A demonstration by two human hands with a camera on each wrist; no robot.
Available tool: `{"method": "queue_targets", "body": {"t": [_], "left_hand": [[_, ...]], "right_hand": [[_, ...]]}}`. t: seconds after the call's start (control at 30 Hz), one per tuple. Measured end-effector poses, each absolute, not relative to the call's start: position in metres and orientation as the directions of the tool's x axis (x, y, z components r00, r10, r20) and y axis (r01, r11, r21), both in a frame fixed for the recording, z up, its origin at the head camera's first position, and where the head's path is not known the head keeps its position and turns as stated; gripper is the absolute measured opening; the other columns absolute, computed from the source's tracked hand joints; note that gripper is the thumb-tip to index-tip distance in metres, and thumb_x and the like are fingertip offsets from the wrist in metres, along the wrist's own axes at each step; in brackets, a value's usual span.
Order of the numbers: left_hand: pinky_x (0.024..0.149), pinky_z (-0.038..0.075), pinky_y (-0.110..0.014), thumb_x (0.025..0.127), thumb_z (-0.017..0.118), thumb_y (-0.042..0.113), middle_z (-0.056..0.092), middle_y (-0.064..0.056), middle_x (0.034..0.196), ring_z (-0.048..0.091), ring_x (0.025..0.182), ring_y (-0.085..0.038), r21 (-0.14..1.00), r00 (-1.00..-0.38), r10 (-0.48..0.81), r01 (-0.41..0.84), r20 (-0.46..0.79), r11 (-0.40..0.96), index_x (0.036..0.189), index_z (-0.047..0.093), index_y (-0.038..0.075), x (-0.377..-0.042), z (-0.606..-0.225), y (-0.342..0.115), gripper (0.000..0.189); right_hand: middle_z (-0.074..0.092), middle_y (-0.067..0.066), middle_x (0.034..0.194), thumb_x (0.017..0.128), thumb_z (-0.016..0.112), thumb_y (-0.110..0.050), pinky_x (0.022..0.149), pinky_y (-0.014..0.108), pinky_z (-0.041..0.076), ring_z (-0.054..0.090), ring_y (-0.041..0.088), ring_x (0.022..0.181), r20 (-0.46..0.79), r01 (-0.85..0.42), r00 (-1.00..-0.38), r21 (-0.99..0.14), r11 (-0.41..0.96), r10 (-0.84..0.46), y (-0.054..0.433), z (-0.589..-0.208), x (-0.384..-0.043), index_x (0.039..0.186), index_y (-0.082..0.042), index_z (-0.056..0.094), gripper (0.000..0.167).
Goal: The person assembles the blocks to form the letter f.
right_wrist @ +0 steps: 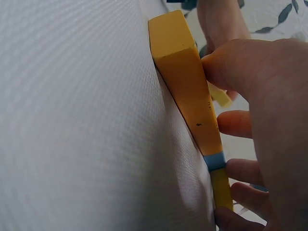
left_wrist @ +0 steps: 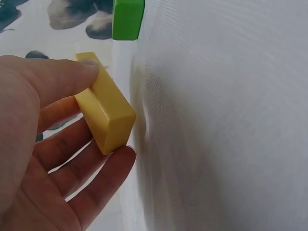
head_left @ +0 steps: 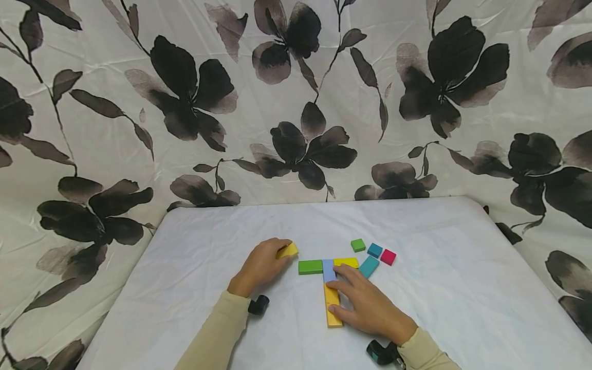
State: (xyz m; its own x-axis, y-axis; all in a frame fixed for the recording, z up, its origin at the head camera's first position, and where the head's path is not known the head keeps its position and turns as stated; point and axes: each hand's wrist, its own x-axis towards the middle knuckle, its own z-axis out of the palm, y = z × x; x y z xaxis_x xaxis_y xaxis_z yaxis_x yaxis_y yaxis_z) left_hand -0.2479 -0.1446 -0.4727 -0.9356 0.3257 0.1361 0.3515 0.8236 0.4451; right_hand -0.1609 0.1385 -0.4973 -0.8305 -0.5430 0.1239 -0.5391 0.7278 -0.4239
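Note:
My left hand (head_left: 262,263) pinches a yellow block (left_wrist: 107,106) between thumb and fingertips, left of the laid-out blocks. My right hand (head_left: 370,303) rests on the layout with fingers spread. Its thumb and fingertips touch the long orange block (head_left: 332,308), the light blue block (head_left: 329,270) and the flat yellow block (head_left: 346,262). These lie end to end and side by side, with a green block (head_left: 310,267) joining at the left of the light blue one. A teal block (head_left: 369,266) slants off the yellow block's right end.
Beyond the layout lie a small green block (head_left: 358,245), a small blue block (head_left: 375,250) and a red block (head_left: 388,257). All sit on a white-covered table (head_left: 208,329). A floral curtain (head_left: 296,77) hangs behind the table's far edge.

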Motion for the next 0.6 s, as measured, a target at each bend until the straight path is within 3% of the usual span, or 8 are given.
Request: {"method": "queue_targets", "body": {"t": [0.6], "left_hand": [[0.087,0.05,-0.035,0.094,0.073,0.026,0.067,0.001,0.118,0.057,0.093,-0.013,0.493,-0.944,0.294,0.329,0.15,0.805,0.139,0.062,0.023,-0.2504,-0.4766,-0.1403,0.046]], "right_hand": [[0.038,0.001,0.155,0.093,0.065,-0.053,0.108,0.049,0.041,0.033,0.023,0.142,0.106,-0.522,-0.838,-0.437,0.732,-0.535,0.1384,-0.4988,-0.1603,0.136,-0.025,0.063,0.051]]}}
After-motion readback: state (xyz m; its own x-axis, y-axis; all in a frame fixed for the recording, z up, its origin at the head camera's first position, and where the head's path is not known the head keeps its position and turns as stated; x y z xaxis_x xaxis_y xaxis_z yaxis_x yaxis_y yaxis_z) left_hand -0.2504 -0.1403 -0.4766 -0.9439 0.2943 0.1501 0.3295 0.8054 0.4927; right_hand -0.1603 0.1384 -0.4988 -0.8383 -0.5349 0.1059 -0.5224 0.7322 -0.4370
